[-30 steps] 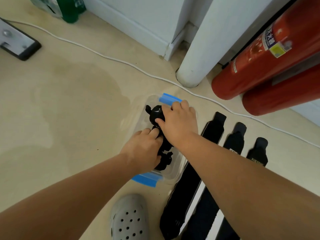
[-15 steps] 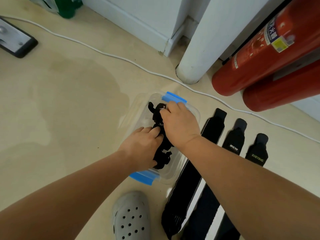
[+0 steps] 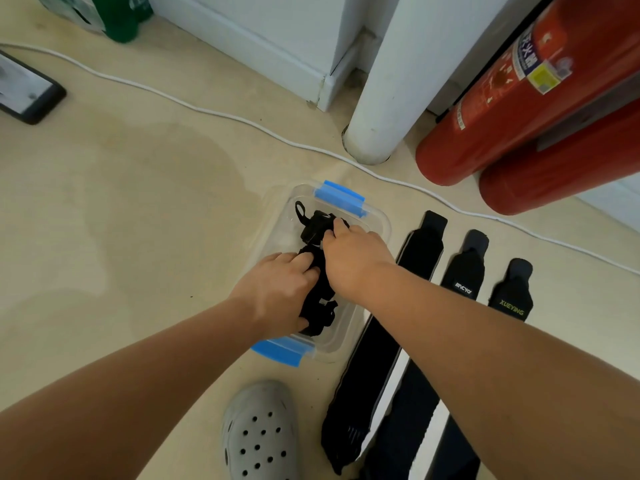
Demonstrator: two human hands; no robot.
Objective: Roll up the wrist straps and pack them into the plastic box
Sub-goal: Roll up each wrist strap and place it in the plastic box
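Floor (image 3: 138,202), one plastic box (image 3: 379,216), three flat straps (image 3: 462,271), left hand (image 3: 277,292) and right hand (image 3: 353,258) grip rolled straps (image 3: 313,226)

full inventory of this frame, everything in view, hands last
plastic box: 1, clear with blue latches, floor centre, lid off
rolled wrist straps: count unclear, black, inside the box
flat wrist straps: 3, black, floor right of the box
fire extinguishers: 2, red, upper right
cable: 1, white, across floor behind the box
pipe: 1, white, beside the extinguishers
phone: 1, black, left edge
bottle pack: 1, green, top left
clog: 1, grey, bottom centre
left hand: in the box, grips the straps
right hand: in the box, grips the straps
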